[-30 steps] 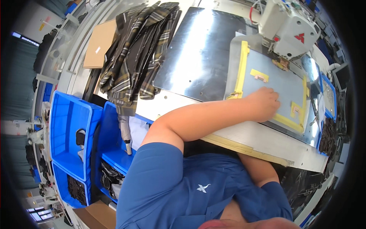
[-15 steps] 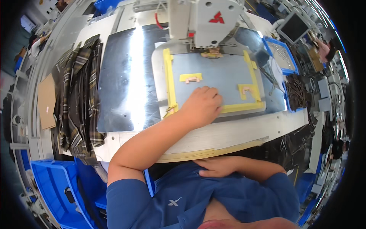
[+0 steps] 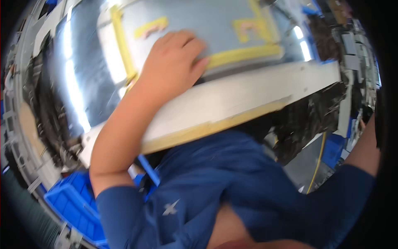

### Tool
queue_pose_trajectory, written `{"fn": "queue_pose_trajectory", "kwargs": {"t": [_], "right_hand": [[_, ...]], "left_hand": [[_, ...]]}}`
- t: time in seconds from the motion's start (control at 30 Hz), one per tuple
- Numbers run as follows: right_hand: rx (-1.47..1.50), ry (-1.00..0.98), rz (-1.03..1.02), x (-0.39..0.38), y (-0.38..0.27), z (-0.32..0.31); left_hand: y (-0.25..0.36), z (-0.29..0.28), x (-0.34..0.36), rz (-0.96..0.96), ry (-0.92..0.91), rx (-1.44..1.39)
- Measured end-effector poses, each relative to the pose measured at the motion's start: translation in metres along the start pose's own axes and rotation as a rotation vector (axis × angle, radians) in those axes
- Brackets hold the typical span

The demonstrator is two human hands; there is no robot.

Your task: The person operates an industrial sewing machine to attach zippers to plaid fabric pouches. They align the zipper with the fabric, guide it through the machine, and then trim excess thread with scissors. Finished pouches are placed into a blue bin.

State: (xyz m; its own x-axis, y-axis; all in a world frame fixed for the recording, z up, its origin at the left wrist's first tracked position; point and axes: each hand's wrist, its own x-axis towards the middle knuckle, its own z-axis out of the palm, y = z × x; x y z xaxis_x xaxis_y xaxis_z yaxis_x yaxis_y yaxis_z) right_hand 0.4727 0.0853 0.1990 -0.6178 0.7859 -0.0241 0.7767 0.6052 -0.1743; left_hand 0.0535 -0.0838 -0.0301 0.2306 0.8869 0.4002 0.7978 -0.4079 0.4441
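The picture is blurred. My left hand (image 3: pixel 174 62) rests over the grey-blue template (image 3: pixel 219 29) near its lower left part, fingers bent with the thumb apart and nothing visible in them. Yellow tape (image 3: pixel 244 54) borders the template, and small tan pieces (image 3: pixel 248 29) sit in taped patches on it. A shiny metal plate (image 3: pixel 83 50) flanks the template on the left. My right forearm (image 3: pixel 360 149) runs up along the right rim; its hand is out of view.
The white table edge (image 3: pixel 232 95) crosses below the template, with yellow tape along it. Dark piled fabric (image 3: pixel 49 112) lies at left, a blue crate (image 3: pixel 74 203) stands lower left, and dark material (image 3: pixel 306 120) hangs under the table at right. A yellow cord (image 3: pixel 317 166) hangs there.
My view has swung, shifting the table upward. My right hand has left my waist at the table edge and moved out of view rightward. My left hand stays on the template.
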Motion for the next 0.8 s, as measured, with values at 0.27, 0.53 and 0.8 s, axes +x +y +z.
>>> {"fn": "queue_pose_trajectory", "kwargs": {"t": [0.27,0.53,0.8], "right_hand": [[-0.033,-0.023,0.170,-0.073,0.029,0.017],[0.040,0.101,0.147,-0.050,0.056,-0.003],[0.211,0.245,-0.145,0.013,-0.053,-0.031]], "left_hand": [[0.005,0.001,0.004,0.066,0.002,-0.036],[0.010,-0.005,0.003,-0.014,-0.075,0.027],[0.009,-0.005,0.007,0.001,-0.066,-0.015]]}}
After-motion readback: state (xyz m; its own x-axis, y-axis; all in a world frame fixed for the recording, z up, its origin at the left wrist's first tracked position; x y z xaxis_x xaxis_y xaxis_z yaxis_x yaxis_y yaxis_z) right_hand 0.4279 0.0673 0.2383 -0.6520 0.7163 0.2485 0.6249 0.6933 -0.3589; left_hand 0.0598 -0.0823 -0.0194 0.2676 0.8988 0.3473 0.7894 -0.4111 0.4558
